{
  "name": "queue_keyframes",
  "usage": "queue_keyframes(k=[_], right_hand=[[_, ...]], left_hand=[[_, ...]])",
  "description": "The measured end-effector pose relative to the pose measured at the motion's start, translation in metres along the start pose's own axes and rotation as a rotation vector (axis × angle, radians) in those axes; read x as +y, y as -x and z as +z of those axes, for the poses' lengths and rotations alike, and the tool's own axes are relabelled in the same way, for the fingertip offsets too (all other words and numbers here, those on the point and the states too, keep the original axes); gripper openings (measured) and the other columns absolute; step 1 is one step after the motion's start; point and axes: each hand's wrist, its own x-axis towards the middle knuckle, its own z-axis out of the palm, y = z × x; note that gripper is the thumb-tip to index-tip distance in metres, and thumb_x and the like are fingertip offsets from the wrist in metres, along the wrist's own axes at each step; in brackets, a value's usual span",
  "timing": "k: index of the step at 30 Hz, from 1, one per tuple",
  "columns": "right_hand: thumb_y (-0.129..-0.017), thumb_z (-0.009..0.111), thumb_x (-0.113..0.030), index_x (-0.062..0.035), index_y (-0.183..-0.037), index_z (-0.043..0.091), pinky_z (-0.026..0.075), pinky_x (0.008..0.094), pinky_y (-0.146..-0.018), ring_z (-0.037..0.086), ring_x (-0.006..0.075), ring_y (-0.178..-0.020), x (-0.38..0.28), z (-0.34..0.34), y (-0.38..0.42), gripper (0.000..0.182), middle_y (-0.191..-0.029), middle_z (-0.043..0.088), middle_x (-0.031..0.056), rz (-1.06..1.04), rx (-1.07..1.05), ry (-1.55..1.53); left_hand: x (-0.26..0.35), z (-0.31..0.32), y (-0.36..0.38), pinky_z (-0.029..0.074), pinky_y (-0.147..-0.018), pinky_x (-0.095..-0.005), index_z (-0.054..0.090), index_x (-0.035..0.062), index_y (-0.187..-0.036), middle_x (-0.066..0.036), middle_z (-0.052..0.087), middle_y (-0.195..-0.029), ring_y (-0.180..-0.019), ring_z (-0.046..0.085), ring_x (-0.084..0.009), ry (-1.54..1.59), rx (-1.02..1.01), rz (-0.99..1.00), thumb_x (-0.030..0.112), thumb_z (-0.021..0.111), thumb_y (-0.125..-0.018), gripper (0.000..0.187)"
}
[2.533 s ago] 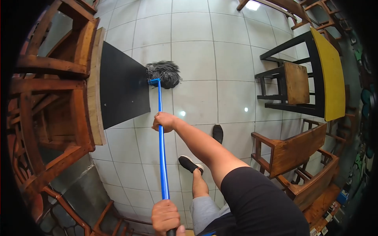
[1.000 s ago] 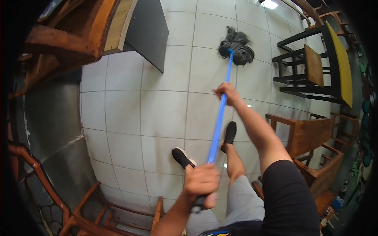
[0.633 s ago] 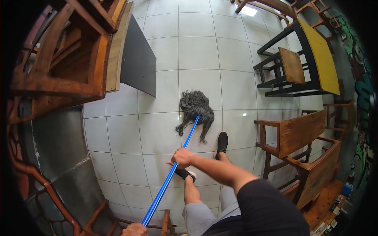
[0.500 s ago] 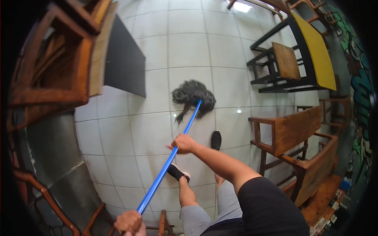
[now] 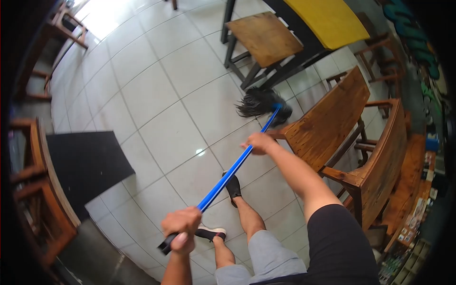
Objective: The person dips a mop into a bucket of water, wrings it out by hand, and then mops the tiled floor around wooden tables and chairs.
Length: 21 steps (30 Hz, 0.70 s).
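A mop with a blue handle (image 5: 224, 181) slants across the head view from lower left to upper right. My left hand (image 5: 182, 226) is wrapped round its upper end, close to the black end cap. Further down the handle, my right hand (image 5: 259, 143) is closed on the shaft. The dark, stringy mop head (image 5: 259, 102) lies on the pale tiled floor (image 5: 156, 114), between the legs of the yellow-topped table and the wooden bench. Part of the mop head is blurred.
At the upper right stands a yellow-topped table (image 5: 327, 21) with a wooden stool (image 5: 263, 37) beside it. A wooden bench (image 5: 330, 123) is close to my right arm. On the left is a dark panel (image 5: 88, 166) by wooden furniture (image 5: 35, 204).
The mop head has moved right, towards the stool and bench. Both hands have moved up and right, still on the handle. The view has turned, and my right foot has stepped forward.
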Motion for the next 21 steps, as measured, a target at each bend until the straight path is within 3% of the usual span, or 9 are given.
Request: queue_keyframes(k=[1, 3, 6, 10, 13, 16, 18, 19, 21], right_hand=[[-0.093, 0.051, -0.045, -0.006, -0.076, 0.068, 0.049, 0.0486, -0.079, 0.062, 0.0389, -0.088, 0.037, -0.006, 0.004, 0.046, -0.085, 0.067, 0.0208, 0.097, 0.08, -0.105], [-0.084, 0.064, -0.032, -0.0112, -0.08, 0.062, 0.044, 0.0412, -0.08, 0.057, 0.0332, -0.09, 0.095, -0.028, 0.015, 0.022, -0.089, 0.062, 0.0116, 0.069, 0.5, 0.074], [-0.082, 0.071, -0.032, -0.0104, -0.08, 0.057, 0.043, 0.0429, -0.077, 0.056, 0.0329, -0.09, 0.147, -0.055, 0.056, 0.025, -0.086, 0.058, 0.0101, 0.151, 0.581, 0.089], [-0.08, 0.074, -0.027, -0.0083, -0.074, 0.06, 0.044, 0.0448, -0.078, 0.057, 0.0349, -0.083, 0.183, -0.046, 0.087, 0.024, -0.077, 0.058, 0.0119, 0.239, 0.768, -0.029], [-0.08, 0.073, -0.023, -0.0043, -0.064, 0.054, 0.044, 0.0464, -0.071, 0.054, 0.0368, -0.074, 0.177, -0.049, 0.095, 0.031, -0.07, 0.057, 0.0146, 0.141, 0.652, 0.004], [-0.08, 0.071, -0.024, -0.004, -0.058, 0.053, 0.043, 0.0454, -0.068, 0.053, 0.0371, -0.068, 0.142, -0.01, 0.074, 0.036, -0.064, 0.058, 0.0153, -0.078, 0.502, 0.024], [-0.083, 0.066, -0.03, -0.0056, -0.057, 0.061, 0.046, 0.0466, -0.07, 0.058, 0.0369, -0.073, 0.059, -0.015, 0.059, 0.035, -0.069, 0.063, 0.0165, -0.012, 0.351, -0.026], [-0.081, 0.068, -0.029, -0.0048, -0.053, 0.059, 0.047, 0.0468, -0.064, 0.058, 0.0385, -0.067, 0.023, -0.005, 0.048, 0.038, -0.06, 0.059, 0.0172, -0.09, 0.468, -0.1], [-0.082, 0.068, -0.031, -0.0056, -0.054, 0.06, 0.046, 0.0459, -0.055, 0.057, 0.0392, -0.057, -0.046, 0.008, 0.032, 0.039, -0.058, 0.057, 0.019, -0.149, 0.398, -0.076]], left_hand=[[-0.025, 0.018, -0.014, 0.029, -0.047, -0.0336, 0.027, 0.0097, -0.051, -0.002, 0.028, -0.042, -0.038, 0.025, -0.0157, 0.009, 0.015, 0.012, 0.029, 0.055, -0.075, 0.042], [-0.073, 0.052, -0.043, 0.03, -0.049, -0.034, 0.03, 0.0067, -0.052, -0.005, 0.031, -0.045, -0.042, 0.03, -0.0175, 0.002, -0.005, 0.02, 0.031, 0.054, -0.076, 0.042], [-0.151, 0.097, -0.078, 0.038, -0.055, -0.0359, 0.041, -0.0001, -0.059, -0.011, 0.042, -0.058, -0.055, 0.042, -0.0226, -0.11, -0.192, -0.077, 0.031, 0.052, -0.078, 0.038], [-0.236, 0.143, -0.101, 0.043, -0.077, -0.0406, 0.047, -0.001, -0.071, -0.013, 0.047, -0.074, -0.073, 0.049, -0.0279, -0.072, -0.469, 0.021, 0.014, 0.051, -0.076, 0.017], [-0.2, 0.15, -0.1, 0.044, -0.078, -0.0424, 0.042, 0.0015, -0.064, -0.012, 0.045, -0.068, -0.071, 0.049, -0.031, -0.129, -0.557, 0.085, 0.009, 0.051, -0.069, 0.013], [-0.151, 0.106, -0.066, 0.045, -0.077, -0.0431, 0.04, 0.0028, -0.062, -0.012, 0.043, -0.067, -0.069, 0.048, -0.0315, -0.196, -0.64, 0.071, 0.009, 0.05, -0.066, 0.012], [-0.112, 0.064, -0.03, 0.045, -0.073, -0.0434, 0.037, 0.0023, -0.06, -0.013, 0.042, -0.064, -0.063, 0.045, -0.032, -0.192, -0.497, 0.065, 0.014, 0.048, -0.065, 0.017], [-0.087, 0.044, -0.015, 0.046, -0.073, -0.0435, 0.037, 0.002, -0.06, -0.013, 0.04, -0.061, -0.061, 0.045, -0.0321, -0.185, -0.439, 0.058, 0.015, 0.049, -0.067, 0.019], [-0.04, 0.009, 0.022, 0.047, -0.069, -0.0427, 0.037, 0.0016, -0.057, -0.011, 0.041, -0.058, -0.058, 0.047, -0.0295, -0.216, -0.286, 0.106, 0.02, 0.047, -0.073, 0.026]])
